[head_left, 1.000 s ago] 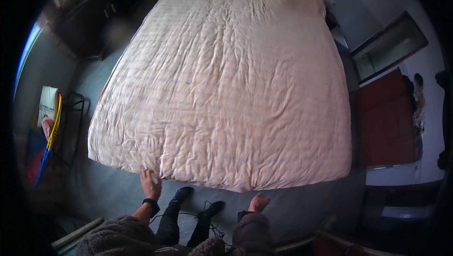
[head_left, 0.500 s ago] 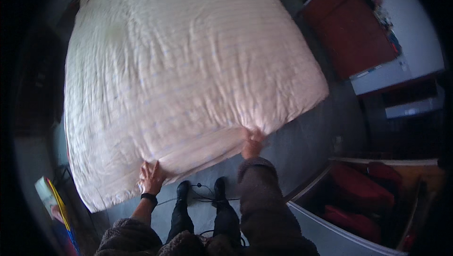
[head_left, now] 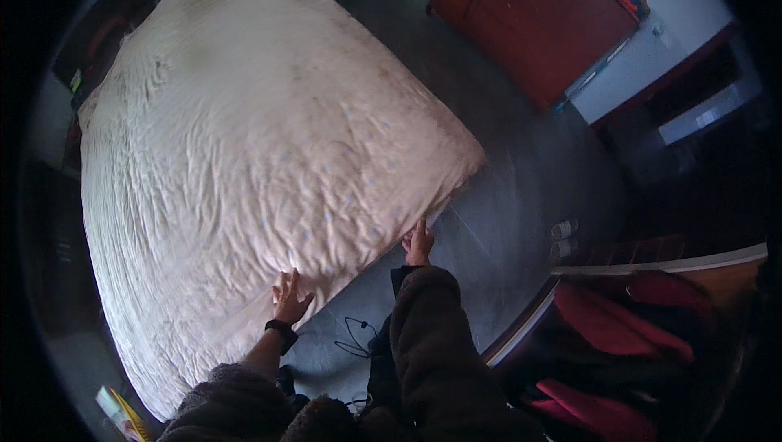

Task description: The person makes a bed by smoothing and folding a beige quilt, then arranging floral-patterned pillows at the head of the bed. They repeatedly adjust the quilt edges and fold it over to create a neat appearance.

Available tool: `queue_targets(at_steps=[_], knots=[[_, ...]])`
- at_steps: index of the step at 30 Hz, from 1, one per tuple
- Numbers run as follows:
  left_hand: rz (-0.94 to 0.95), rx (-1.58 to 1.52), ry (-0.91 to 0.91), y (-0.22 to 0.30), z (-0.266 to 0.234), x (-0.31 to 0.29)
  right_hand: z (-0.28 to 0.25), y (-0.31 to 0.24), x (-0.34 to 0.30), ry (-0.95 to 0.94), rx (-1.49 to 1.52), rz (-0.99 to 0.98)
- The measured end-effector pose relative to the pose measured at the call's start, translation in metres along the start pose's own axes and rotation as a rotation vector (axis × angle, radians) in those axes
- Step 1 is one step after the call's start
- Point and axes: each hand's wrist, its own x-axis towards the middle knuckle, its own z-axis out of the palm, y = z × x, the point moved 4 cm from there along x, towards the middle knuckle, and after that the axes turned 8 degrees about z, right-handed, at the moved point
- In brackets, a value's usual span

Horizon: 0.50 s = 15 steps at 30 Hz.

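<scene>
A large cream quilt (head_left: 244, 132) with faint blue marks and many wrinkles lies spread over the bed. My left hand (head_left: 291, 302) rests on top of it close to the near edge, fingers spread. Farther along that edge, toward the right corner, my right hand (head_left: 419, 244) has its fingers curled at the quilt's border, and the border seems pinched there. The bed beneath is covered by the quilt.
A dark red cabinet (head_left: 529, 26) stands at the far right. Pale shoes (head_left: 564, 237) sit on the grey floor (head_left: 489, 230). Red fabric items (head_left: 619, 324) lie at lower right. A thin black cable (head_left: 356, 338) is by my feet.
The near edge, folded up between my hands before, now lies smoother. My right hand has shifted toward the quilt's right corner, and my view has turned rightward.
</scene>
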Motion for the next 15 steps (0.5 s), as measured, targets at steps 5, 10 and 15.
queue_targets(at_steps=[5,10,15], knots=[[-0.009,0.141,-0.026,0.064,0.032,0.056,-0.053,-0.089,0.054,-0.125,0.143,0.119],[0.077,0.084,-0.015,0.094,0.036,0.081,-0.067,-0.144,0.111,-0.251,0.185,0.194],[-0.091,-0.027,-0.029,0.158,0.057,0.138,-0.042,-0.186,0.183,-0.223,0.244,0.461]])
